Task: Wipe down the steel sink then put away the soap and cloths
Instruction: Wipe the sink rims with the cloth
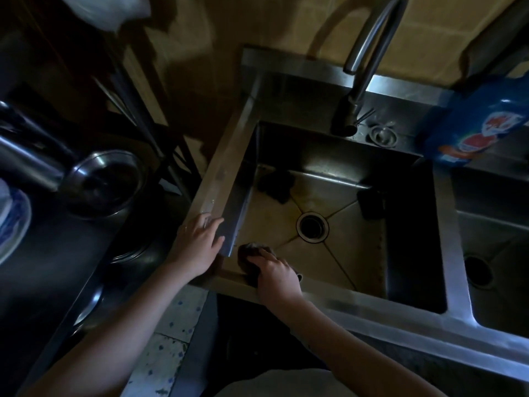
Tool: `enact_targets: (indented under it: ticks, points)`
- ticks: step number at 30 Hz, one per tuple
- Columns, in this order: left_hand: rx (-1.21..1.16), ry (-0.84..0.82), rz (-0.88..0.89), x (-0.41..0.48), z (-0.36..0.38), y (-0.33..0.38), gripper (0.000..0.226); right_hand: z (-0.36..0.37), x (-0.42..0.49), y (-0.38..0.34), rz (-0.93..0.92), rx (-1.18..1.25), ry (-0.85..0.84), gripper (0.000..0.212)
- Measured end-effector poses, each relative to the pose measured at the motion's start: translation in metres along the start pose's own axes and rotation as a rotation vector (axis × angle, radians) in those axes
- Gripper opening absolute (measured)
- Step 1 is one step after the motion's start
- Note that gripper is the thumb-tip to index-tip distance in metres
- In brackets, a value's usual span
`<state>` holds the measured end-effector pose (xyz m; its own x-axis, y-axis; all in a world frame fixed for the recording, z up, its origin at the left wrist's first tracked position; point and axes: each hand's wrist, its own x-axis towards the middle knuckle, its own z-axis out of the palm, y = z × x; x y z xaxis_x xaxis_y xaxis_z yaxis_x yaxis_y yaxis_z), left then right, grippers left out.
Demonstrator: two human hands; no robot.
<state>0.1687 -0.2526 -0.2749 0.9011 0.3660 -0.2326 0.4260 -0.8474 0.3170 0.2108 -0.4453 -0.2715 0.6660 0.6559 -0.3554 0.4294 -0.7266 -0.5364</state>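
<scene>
The left hand [197,247] rests flat on the sink's [412,224] left rim, fingers straight. The right hand [274,275] holds a dark cloth [250,252] against the basin's near-left corner, fingers curved over it. The drain [312,226] lies mid-floor. A second cloth [276,184], dark and bunched, lies in the far-left corner, and a dark block [372,203] stands by the right wall. A faucet [369,58] arches over the far rim, with a blue soap bottle [481,121] to its right. A lid [106,181] lies on the table [43,296] at left.
</scene>
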Motion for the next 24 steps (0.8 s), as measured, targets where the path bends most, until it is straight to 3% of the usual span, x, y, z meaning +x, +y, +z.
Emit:
enact_targets:
  ticks: [4, 12, 18, 24]
  points:
    - [0.016, 0.045, -0.013, 0.005, -0.002, -0.008, 0.041, 0.000, 0.016, -0.003, 0.007, 0.100, -0.001, 0.056]
    - [0.048, 0.071, -0.065, 0.027, -0.007, -0.019, 0.048, -0.005, 0.076, 0.007, 0.356, 0.647, 0.024, 0.042]
    - [0.069, 0.064, -0.046, 0.054, -0.004, -0.019, 0.051, 0.019, 0.107, -0.007, 0.527, 0.864, -0.014, 0.025]
    - [0.090, 0.120, -0.004, 0.084, -0.007, -0.020, 0.052, 0.039, 0.136, -0.030, 0.669, 1.030, 0.060, 0.025]
